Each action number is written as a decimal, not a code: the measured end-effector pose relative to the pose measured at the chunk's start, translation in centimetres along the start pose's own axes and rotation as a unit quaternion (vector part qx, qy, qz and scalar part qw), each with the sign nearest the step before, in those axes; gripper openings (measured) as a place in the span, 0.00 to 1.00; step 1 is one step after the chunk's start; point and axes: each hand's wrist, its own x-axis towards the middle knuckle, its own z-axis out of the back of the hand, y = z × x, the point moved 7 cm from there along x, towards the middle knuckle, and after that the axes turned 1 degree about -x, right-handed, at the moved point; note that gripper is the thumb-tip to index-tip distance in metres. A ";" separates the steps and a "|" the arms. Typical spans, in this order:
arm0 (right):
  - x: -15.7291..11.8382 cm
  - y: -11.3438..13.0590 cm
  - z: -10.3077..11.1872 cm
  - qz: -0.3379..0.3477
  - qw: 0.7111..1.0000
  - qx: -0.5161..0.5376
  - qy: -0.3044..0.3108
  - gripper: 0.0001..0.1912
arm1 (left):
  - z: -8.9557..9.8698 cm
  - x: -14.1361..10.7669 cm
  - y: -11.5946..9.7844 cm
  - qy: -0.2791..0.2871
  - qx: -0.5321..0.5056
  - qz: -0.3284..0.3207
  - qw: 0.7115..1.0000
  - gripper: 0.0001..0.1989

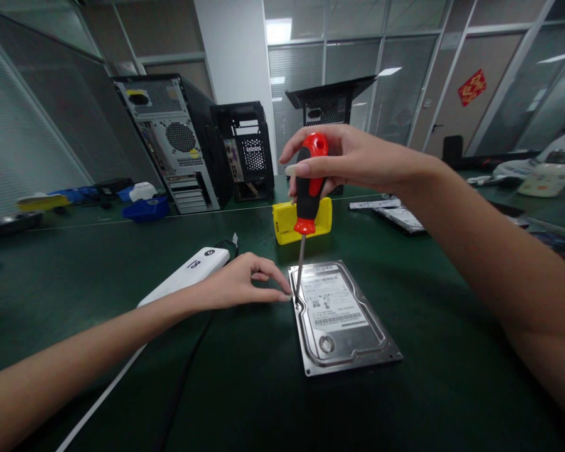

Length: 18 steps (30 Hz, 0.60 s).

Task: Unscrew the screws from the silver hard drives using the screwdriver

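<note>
A silver hard drive [343,351] lies label up on the dark green table. My right hand [339,157] is closed around the red and black handle of a screwdriver [311,182]. The shaft points down, slightly tilted, and its tip meets the drive near the left edge. Beside that tip is my left hand [247,280], its thumb and index fingertip brought close together at the drive's left edge. Whatever sits between those fingertips is too small to make out.
Behind the drive stands a yellow plastic tray [287,229]. A white power strip [183,276] with its cable lies to the left. Computer cases [169,144] line the back, near a blue bin [145,209]. Another drive [402,220] rests at back right.
</note>
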 end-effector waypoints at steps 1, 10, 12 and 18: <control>0.0 0.0 0.0 0.002 1.000 -0.001 0.001 0.13 | 0.0 0.0 0.1 0.000 -0.002 0.002 1.000 0.07; -0.1 0.1 0.0 -0.002 1.000 0.000 -0.019 0.11 | 0.0 0.0 1.0 0.004 0.000 -0.005 1.000 0.08; -0.1 0.1 0.0 -0.001 1.000 -0.001 -0.019 0.11 | 0.0 0.0 1.1 0.004 0.004 -0.005 1.000 0.09; 0.0 -0.2 0.1 -0.005 1.000 -0.004 -0.022 0.12 | 0.0 0.0 1.2 0.003 0.002 0.001 1.000 0.09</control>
